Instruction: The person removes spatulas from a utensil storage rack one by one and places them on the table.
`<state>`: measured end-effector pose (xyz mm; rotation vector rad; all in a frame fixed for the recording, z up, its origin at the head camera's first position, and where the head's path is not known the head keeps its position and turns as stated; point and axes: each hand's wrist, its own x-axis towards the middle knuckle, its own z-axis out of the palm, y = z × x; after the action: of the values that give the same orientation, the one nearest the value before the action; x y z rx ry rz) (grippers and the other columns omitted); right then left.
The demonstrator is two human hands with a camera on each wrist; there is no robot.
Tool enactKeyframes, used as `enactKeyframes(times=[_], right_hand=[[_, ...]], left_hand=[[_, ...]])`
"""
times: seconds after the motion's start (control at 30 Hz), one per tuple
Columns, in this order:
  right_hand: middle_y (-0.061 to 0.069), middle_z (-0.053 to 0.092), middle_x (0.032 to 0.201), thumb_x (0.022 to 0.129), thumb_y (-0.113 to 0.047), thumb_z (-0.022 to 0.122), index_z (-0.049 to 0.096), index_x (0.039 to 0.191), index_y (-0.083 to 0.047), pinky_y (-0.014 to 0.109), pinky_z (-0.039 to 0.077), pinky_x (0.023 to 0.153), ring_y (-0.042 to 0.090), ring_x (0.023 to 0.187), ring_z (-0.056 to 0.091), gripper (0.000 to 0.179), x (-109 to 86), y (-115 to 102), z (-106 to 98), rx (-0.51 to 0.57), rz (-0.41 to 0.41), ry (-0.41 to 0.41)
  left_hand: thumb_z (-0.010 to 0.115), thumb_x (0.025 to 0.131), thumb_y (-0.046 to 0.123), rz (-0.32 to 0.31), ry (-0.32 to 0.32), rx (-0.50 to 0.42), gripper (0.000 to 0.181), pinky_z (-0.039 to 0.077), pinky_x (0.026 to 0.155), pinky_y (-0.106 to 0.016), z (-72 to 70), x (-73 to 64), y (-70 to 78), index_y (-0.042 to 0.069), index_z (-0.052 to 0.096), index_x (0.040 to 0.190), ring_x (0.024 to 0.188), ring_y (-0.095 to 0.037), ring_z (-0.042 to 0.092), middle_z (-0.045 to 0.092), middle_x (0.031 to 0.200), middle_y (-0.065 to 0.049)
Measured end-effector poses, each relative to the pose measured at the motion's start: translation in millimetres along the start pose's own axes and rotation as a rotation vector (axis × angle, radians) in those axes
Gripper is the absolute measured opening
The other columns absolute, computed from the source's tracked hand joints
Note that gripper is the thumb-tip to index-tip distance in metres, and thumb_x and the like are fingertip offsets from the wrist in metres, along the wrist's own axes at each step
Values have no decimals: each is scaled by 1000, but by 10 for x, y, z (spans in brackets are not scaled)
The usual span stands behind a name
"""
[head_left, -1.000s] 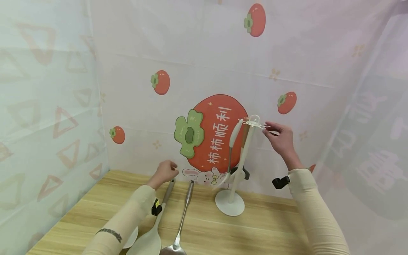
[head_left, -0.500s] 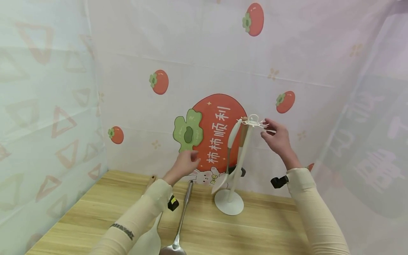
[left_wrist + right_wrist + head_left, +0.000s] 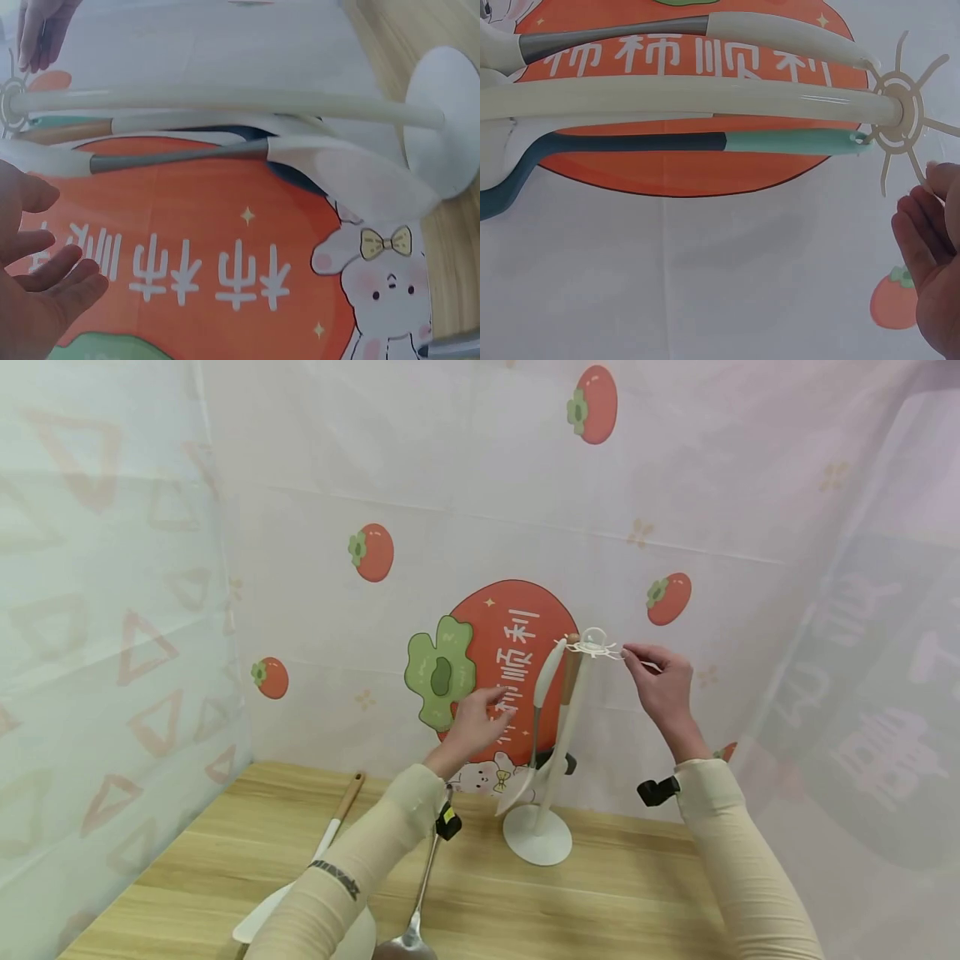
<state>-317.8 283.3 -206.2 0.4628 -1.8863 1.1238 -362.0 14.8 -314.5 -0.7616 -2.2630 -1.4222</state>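
A white utensil rack (image 3: 562,752) with a round base and a ring of hooks stands near the back wall. My right hand (image 3: 663,689) pinches one hook tip (image 3: 921,169) between thumb and fingers. From other hooks hang a white-handled utensil (image 3: 551,672) with a grey shaft and broad pale head, a wooden-handled utensil (image 3: 571,681), and a dark blue utensil with a teal handle (image 3: 795,142). My left hand (image 3: 476,722) is left of the rack, fingers spread and slightly bent, holding nothing. In the left wrist view it lies just below the white handle.
On the wooden table (image 3: 615,902), left of the rack, lie a utensil with a wood-and-white handle (image 3: 341,806), a pale broad-headed utensil (image 3: 360,935) partly under my left sleeve, and a steel-shafted utensil (image 3: 426,881). A printed cloth (image 3: 480,468) hangs behind.
My left hand has moved right and up, from above the table utensils towards the rack. The hanging wooden handle shows more; the rack's top seems slightly turned. My right hand stays by the hooks.
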Motion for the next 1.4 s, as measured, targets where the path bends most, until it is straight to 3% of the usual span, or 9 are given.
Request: enactKeyframes(times=[0.1, 0.23, 0.33, 0.5, 0.67, 0.8, 1.0, 1.13, 1.4], right_hand=[[38, 69, 102, 90, 8, 70, 72, 103, 18, 10, 54, 78, -10, 80, 65, 16, 10, 29, 9, -9, -21, -9], [35, 70, 102, 92, 5, 70, 75, 103, 14, 7, 51, 77, -13, 79, 62, 15, 74, 225, 15, -44, -31, -16], [30, 73, 102, 92, 2, 71, 77, 103, 9, 5, 50, 74, -14, 80, 61, 14, 128, 388, 3, -72, -27, -10], [22, 76, 100, 92, -1, 73, 79, 102, 6, 6, 50, 69, -12, 82, 63, 13, 174, 461, -27, -80, -39, -2], [15, 77, 97, 92, -3, 74, 79, 101, 5, 7, 51, 69, -10, 83, 63, 13, 188, 437, -39, -74, -39, -6], [21, 76, 100, 93, -2, 73, 79, 103, 5, 7, 49, 68, -12, 84, 61, 14, 176, 417, -32, -87, -30, -23], [33, 72, 99, 92, 4, 70, 76, 102, 12, 8, 46, 68, -13, 81, 60, 14, 113, 238, -20, -79, -35, -45], [34, 71, 99, 92, 6, 68, 74, 102, 15, 8, 46, 69, -12, 80, 60, 14, 66, 57, -25, -85, -22, -69], [30, 73, 99, 93, 6, 67, 73, 103, 16, 8, 47, 68, -13, 79, 61, 16, 66, 92, -27, -82, 13, -95]], left_hand=[[66, 99, 14, 7, 4, -25, 51, 49, 105, -54, 65, 58, 41, -4, 52, 145, 130, -38, 56, 58, 140, -24], [65, 100, 15, 13, -7, -56, 54, 49, 106, -52, 147, 160, 86, -2, 48, 149, 132, -38, 55, 54, 146, -22], [64, 101, 16, 22, -37, -72, 58, 49, 106, -51, 208, 249, 131, -1, 43, 152, 135, -38, 52, 49, 151, -22], [62, 103, 18, 24, -53, -81, 61, 45, 111, -48, 288, 384, 214, 1, 38, 155, 141, -33, 48, 46, 155, -19], [60, 103, 13, 33, -26, -187, 57, 45, 112, -46, 320, 478, 284, 0, 39, 155, 138, -31, 51, 51, 151, -17], [58, 104, 10, 6, -21, -237, 54, 50, 106, -42, 327, 505, 309, 2, 41, 154, 131, -28, 57, 57, 144, -15], [56, 105, 9, 6, -27, -228, 51, 53, 102, -40, 349, 498, 305, 3, 44, 153, 129, -28, 60, 57, 145, -16], [57, 103, 6, 16, -14, -226, 49, 53, 101, -42, 355, 483, 300, 3, 47, 151, 126, -29, 62, 59, 143, -18], [60, 102, 7, 7, -9, -231, 48, 57, 95, -43, 366, 452, 294, 3, 50, 149, 119, -30, 66, 63, 137, -18]])
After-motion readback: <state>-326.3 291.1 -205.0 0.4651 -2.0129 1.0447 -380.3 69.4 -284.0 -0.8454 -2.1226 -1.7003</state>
